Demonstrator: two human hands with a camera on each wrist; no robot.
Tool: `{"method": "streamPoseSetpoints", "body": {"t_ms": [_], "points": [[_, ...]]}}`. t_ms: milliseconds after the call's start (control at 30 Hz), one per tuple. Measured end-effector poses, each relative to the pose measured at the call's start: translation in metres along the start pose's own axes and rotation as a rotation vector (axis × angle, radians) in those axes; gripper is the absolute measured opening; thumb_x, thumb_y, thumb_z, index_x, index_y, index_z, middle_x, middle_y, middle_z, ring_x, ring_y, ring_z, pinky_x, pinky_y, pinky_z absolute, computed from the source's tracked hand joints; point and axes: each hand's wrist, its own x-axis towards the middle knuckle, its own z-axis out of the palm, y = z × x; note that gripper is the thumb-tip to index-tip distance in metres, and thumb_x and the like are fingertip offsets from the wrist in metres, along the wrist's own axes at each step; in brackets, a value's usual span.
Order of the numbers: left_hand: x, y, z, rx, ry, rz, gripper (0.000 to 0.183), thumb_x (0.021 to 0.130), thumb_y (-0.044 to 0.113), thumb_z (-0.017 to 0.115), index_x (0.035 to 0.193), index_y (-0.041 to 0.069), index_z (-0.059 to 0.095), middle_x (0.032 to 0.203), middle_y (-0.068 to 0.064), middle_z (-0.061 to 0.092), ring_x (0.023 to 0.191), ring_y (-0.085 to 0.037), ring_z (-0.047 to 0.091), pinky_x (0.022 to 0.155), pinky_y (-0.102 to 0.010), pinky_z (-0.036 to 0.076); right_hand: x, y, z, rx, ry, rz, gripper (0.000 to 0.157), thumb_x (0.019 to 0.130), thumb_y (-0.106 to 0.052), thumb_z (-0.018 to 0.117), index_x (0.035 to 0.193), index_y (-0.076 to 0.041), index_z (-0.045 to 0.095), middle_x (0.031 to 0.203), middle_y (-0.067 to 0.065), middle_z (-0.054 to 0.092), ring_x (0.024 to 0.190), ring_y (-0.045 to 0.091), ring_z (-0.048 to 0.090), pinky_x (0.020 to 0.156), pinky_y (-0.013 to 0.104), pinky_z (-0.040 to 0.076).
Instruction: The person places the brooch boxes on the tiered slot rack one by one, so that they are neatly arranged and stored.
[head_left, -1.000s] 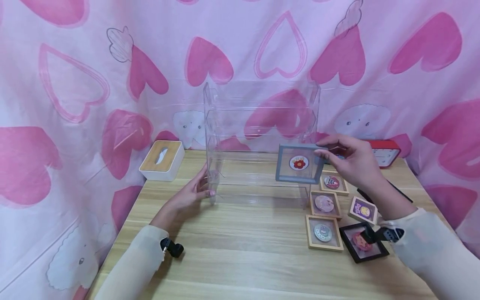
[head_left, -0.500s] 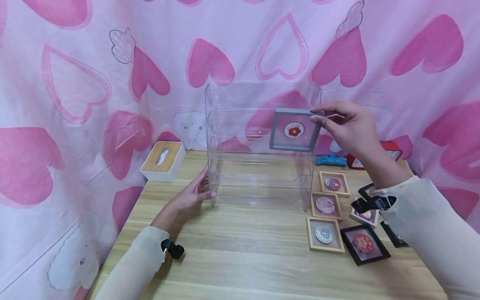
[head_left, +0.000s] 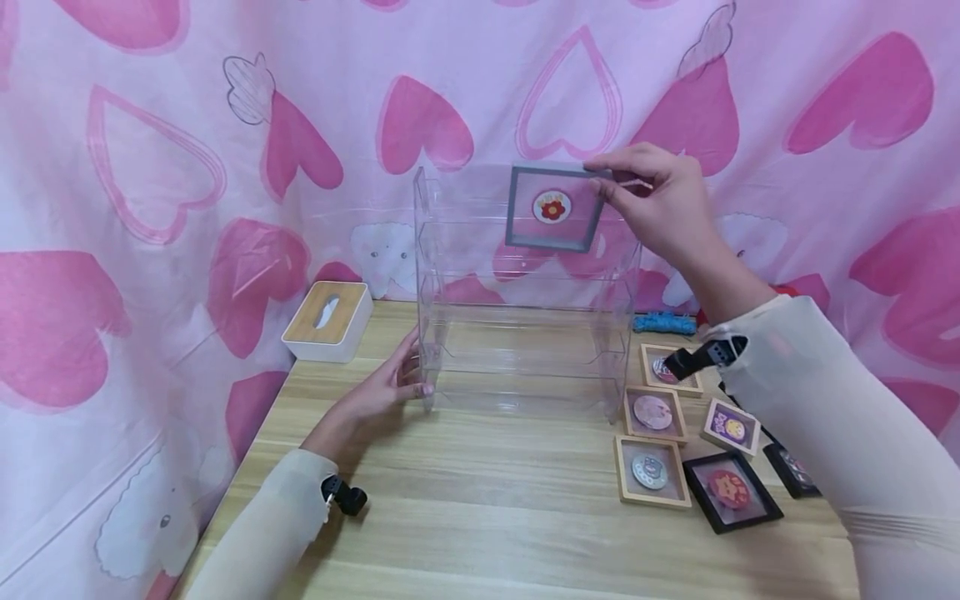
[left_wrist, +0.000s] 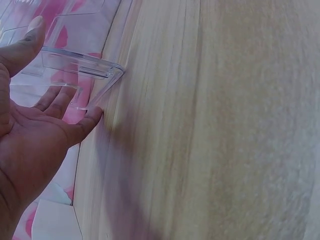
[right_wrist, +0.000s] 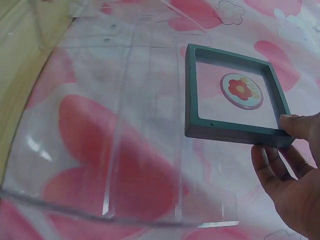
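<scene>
In the head view, a clear acrylic tiered display rack point(head_left: 517, 360) stands upright on the wooden table. My left hand point(head_left: 386, 387) touches the rack's left side near its base. In the left wrist view its fingers point(left_wrist: 60, 102) are spread beside the clear panel. My right hand point(head_left: 663, 196) pinches the upper right corner of a grey square floating display frame point(head_left: 550, 246), raised in front of the rack's upper tiers. A round red-flower badge point(right_wrist: 241, 91) shows inside the frame. The right wrist view shows the thumb on one face, fingers behind.
Several more frames lie right of the rack: wooden ones, such as one with a teal badge point(head_left: 625, 487), and a black one point(head_left: 757, 521). A tissue box point(head_left: 322, 321) stands at left, a blue bundle point(head_left: 664, 323) behind the frames. A heart-patterned curtain point(head_left: 480, 83) hangs behind.
My right hand has raised the grey frame up and leftward, from low at the rack's right side to its upper tiers. My left hand has stayed at the rack's side.
</scene>
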Motion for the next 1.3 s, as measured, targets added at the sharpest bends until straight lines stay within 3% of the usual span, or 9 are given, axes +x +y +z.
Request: {"method": "streamPoseSetpoints", "body": {"t_ms": [367,533,700,867,1300], "points": [[0.002,0.000,0.005,0.006,0.003,-0.023,0.112,0.104,0.008,0.074,0.171,0.062,0.002,0.184,-0.019,0.019,0.169,-0.050,0.022,0.137,-0.073,0.013,0.050,-0.017,0.029,0.113,0.126,0.004,0.021,0.101,-0.009,0.080,0.121,-0.012,0.087,0.102,-0.016,0.069,0.101,0.005,0.069,0.100,0.021,0.064],[0.003,0.001,0.007,0.015,0.006,-0.040,0.112,0.105,0.005,0.072,0.170,0.064,0.002,0.185,-0.018,0.016,0.170,-0.050,0.021,0.137,-0.073,0.012,0.065,-0.014,0.041,0.090,0.167,0.044,0.022,0.102,-0.009,0.079,0.123,-0.014,0.086,0.108,-0.014,0.069,0.104,0.004,0.066,0.104,0.022,0.063],[0.003,0.003,0.010,0.021,0.010,-0.050,0.112,0.105,0.006,0.072,0.170,0.065,0.002,0.185,-0.018,0.017,0.170,-0.049,0.021,0.137,-0.073,0.012,0.069,-0.007,0.051,0.030,0.134,0.071,0.024,0.104,-0.010,0.076,0.126,-0.015,0.085,0.121,-0.001,0.075,0.111,0.006,0.067,0.107,0.023,0.062],[0.004,0.003,0.010,0.023,0.010,-0.045,0.111,0.106,0.006,0.071,0.170,0.065,0.003,0.186,-0.018,0.016,0.170,-0.050,0.020,0.137,-0.072,0.012,0.068,0.001,0.064,-0.008,0.089,0.033,0.026,0.105,-0.006,0.073,0.127,-0.015,0.085,0.130,0.006,0.077,0.115,0.009,0.068,0.108,0.024,0.062],[0.002,0.002,0.010,0.026,0.010,-0.021,0.114,0.104,0.003,0.071,0.172,0.060,-0.001,0.185,-0.020,0.017,0.169,-0.052,0.022,0.137,-0.072,0.016,0.069,0.011,0.088,-0.071,-0.041,-0.207,0.038,0.108,0.005,0.058,0.138,-0.006,0.077,0.141,0.016,0.069,0.121,0.023,0.066,0.110,0.039,0.064]]}}
